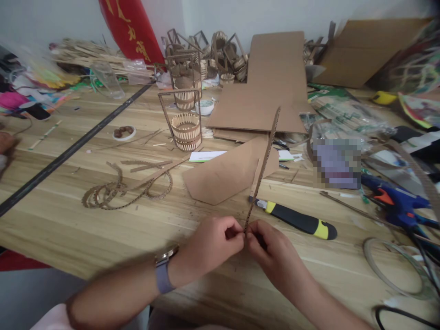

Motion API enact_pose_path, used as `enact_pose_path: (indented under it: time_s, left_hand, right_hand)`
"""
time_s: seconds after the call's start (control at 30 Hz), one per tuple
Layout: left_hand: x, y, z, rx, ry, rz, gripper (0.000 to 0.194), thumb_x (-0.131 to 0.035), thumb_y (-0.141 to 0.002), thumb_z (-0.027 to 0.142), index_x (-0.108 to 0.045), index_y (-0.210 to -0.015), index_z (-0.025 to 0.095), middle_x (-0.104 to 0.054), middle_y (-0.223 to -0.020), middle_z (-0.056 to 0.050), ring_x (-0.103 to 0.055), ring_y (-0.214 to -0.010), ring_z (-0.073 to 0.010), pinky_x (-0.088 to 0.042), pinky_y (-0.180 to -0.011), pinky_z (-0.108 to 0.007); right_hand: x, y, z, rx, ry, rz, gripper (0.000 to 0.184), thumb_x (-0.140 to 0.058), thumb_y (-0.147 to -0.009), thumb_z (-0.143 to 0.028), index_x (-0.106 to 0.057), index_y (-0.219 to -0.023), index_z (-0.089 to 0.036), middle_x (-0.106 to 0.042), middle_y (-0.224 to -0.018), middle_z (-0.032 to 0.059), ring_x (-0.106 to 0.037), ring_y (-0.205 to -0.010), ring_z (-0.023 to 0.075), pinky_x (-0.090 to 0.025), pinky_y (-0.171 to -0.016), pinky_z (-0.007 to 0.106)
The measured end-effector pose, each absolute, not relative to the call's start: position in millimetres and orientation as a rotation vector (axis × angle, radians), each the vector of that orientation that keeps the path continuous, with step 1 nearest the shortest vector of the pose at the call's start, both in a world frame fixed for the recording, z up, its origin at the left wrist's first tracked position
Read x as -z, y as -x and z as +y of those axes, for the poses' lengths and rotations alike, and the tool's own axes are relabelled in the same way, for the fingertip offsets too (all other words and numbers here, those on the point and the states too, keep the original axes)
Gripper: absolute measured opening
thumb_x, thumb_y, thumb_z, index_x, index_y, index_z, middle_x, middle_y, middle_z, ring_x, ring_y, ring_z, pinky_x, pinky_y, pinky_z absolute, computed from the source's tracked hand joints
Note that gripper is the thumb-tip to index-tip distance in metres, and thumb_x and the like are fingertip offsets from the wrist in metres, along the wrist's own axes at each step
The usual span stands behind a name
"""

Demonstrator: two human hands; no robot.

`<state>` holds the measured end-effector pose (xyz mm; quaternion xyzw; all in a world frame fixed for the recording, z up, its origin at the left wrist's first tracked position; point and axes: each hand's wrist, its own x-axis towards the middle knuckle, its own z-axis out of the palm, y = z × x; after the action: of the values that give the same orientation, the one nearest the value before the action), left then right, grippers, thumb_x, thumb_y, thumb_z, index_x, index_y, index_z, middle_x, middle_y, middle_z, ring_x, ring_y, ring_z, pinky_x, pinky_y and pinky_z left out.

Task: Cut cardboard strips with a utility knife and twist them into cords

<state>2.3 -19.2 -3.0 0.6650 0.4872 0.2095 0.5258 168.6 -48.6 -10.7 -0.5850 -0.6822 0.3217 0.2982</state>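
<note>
- My left hand (218, 238) is closed in a pinch, thumb and fingers clamped on the lower end of a narrow cardboard strip (264, 169).
- My right hand (271, 243) pinches that same end from the other side; the fingertips of both hands meet there or nearly so, and I cannot tell if they touch.
- The strip stands up from my fingers above the desk (165, 229), leaning a little to the right, its ridged edge showing.
- I have a watch (165, 266) with a purple-grey band on my left wrist.
- Just beyond my right hand a black and yellow utility knife (299, 220) lies flat, its blade end beside the strip.
- Behind the strip lies an angular cardboard piece (220, 178), and farther back a large cardboard sheet (275, 82).
- To the left, loose curled strips (103, 192) lie in a tangle.
- Past them sits a small dish (134, 133) of brown, roundish things; I cannot tell what they are.
- A slatted basket (186, 133) with a tall square handle stands upright in the middle, with more baskets (237, 59) piled by the wall.
- Over on the right are a blue glue gun (395, 197) and, nearer me, a pale ring-shaped coil (371, 263).
- At the far left edge, part of another person's hand (6, 142) shows, blurred.
</note>
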Motion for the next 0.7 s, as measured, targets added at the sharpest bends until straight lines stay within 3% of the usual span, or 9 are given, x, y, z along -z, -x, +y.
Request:
enact_pose_path:
  time_s: [0.23, 0.4, 0.57, 0.7]
  left_hand:
    - [6.9, -3.3, -20.7, -0.512, -2.055, 1.160, 0.011, -0.059, -0.080, 0.010, -0.060, -0.072, 0.017, -0.062, -0.069, 0.000, -0.051, -0.063, -0.0130, -0.033, -0.060, -0.026]
    - [5.8, 1.1, -18.5, -0.622, -1.985, 1.088, 0.010, -0.059, -0.080, 0.008, -0.059, -0.075, 0.017, -0.058, -0.068, 0.003, -0.050, -0.063, -0.0114, -0.034, -0.061, -0.024]
    - [0.3, 4.6, -13.5, -0.668, -1.759, 0.990, 0.010, -0.055, -0.089, 0.014, -0.061, -0.082, 0.018, -0.062, -0.074, 0.003, -0.056, -0.069, -0.0112, -0.040, -0.064, -0.021]
    - [2.8, 5.3, -13.0, -0.783, -1.964, 0.880, 0.010, -0.054, -0.092, 0.013, -0.060, -0.085, 0.017, -0.063, -0.087, -0.002, -0.059, -0.083, -0.0139, -0.044, -0.074, -0.023]
  right_hand:
    - [8.3, -173.5, -47.4, -0.845, 1.528, -1.903, 0.017, -0.044, -0.083, -0.025, -0.044, -0.066, -0.025, -0.051, -0.055, -0.0034, -0.047, -0.050, 0.0130, -0.038, -0.048, 0.025]
    - [2.0, -180.7, -43.8, -0.790, 1.438, -1.983, 0.017, -0.044, -0.085, -0.018, -0.050, -0.070, -0.024, -0.051, -0.056, -0.0044, -0.048, -0.048, 0.0120, -0.037, -0.044, 0.023]
    - [6.0, -185.1, -44.7, -0.370, 1.182, -2.047, 0.008, -0.064, -0.089, -0.024, -0.055, -0.089, -0.023, -0.062, -0.079, -0.0002, -0.061, -0.070, 0.0136, -0.051, -0.062, 0.023]
    - [8.4, -186.4, -44.9, -0.287, 1.166, -2.036, 0.009, -0.062, -0.091, -0.021, -0.054, -0.091, -0.024, -0.063, -0.084, 0.0010, -0.065, -0.080, 0.0138, -0.053, -0.069, 0.023]
